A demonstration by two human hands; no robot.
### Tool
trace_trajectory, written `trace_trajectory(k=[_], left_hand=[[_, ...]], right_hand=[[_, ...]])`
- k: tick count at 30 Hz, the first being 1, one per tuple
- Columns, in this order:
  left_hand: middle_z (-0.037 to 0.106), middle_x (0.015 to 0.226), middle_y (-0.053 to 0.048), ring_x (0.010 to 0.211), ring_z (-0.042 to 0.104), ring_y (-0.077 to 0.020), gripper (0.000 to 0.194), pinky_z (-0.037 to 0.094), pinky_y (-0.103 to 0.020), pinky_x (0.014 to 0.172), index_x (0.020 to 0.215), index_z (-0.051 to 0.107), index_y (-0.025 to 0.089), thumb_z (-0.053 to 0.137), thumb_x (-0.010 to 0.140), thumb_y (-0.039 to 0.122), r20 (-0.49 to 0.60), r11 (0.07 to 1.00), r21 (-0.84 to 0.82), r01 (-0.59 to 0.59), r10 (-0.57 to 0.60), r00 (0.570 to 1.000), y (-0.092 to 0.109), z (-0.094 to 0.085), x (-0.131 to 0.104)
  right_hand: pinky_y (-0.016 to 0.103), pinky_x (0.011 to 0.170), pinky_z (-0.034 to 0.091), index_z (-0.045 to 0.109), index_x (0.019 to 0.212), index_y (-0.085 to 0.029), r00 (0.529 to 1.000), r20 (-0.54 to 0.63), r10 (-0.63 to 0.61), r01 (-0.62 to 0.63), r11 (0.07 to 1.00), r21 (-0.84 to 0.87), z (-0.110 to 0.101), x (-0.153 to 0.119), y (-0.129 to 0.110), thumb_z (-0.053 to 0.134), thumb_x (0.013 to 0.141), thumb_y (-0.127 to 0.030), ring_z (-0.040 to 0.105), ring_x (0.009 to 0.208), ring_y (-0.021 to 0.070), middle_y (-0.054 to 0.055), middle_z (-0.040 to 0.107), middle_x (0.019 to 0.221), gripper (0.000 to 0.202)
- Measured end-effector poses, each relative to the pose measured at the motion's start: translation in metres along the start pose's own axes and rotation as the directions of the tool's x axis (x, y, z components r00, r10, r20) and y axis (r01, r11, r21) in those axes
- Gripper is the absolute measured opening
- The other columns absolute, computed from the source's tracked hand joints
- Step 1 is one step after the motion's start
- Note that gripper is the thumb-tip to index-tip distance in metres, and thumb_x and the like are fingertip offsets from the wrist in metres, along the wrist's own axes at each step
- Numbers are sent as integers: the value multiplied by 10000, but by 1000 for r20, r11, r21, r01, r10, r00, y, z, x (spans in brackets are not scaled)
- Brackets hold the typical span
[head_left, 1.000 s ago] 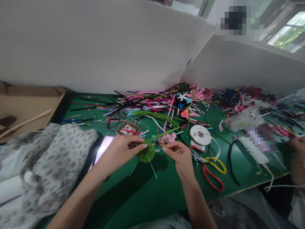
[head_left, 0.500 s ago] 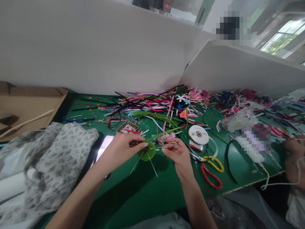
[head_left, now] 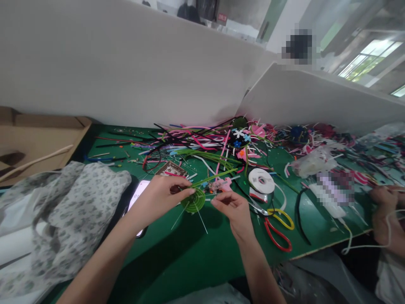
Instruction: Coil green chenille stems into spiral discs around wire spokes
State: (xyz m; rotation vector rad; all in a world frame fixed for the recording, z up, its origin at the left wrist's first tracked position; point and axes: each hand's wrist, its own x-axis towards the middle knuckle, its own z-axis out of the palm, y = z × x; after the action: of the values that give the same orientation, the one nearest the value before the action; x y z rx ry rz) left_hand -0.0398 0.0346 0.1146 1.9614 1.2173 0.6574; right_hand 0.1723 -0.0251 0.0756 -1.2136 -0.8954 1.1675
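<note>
Head view shows the left hand (head_left: 169,191) pinching a green coiled disc (head_left: 196,203) between thumb and fingers. Just right of it, the right hand (head_left: 233,207) has bent fingers; whether they grip anything, I cannot tell. Scissors (head_left: 287,244) lie beyond, to that hand's right.

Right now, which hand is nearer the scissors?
Right. The right hand is just left of the scissors; the left hand is farther left, pinching the green coiled disc.
</note>
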Motion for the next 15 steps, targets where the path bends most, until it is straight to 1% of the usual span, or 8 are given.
trace_trajectory(k=[4, 10, 15], left_hand=[[736, 814, 15, 692, 651, -154, 261, 479, -234, 595, 863, 737, 249, 595, 828, 466, 13, 1000, -6, -4, 4, 1000, 1, -2, 1], [739, 804, -7, 685, 656, -160, 279, 485, -229, 588, 876, 742, 233, 581, 833, 457, 14, 1000, 0, -14, 14, 1000, 1, -2, 2], [743, 836, -14, 706, 661, -171, 277, 507, -243, 622, 881, 743, 238, 589, 828, 462, 6, 1000, -20, -7, 7, 1000, -1, -4, 1]], right_hand=[[263, 699, 494, 731, 665, -223, 1000, 10, -9, 10, 1000, -30, 2, 1, 1, 835, 582, -204, 621, 689, 133, -7, 705, 695, 135], [281, 666, 487, 738, 694, -228, 1000, -7, -13, 13, 999, -41, 5, 4, -3, 821, 602, -231, 608, 679, 147, -4, 692, 694, 123], [283, 647, 477, 729, 667, -217, 1000, -20, -7, 6, 1000, -10, 9, 8, -8, 813, 598, -224, 582, 656, 144, -5, 663, 668, 108]])
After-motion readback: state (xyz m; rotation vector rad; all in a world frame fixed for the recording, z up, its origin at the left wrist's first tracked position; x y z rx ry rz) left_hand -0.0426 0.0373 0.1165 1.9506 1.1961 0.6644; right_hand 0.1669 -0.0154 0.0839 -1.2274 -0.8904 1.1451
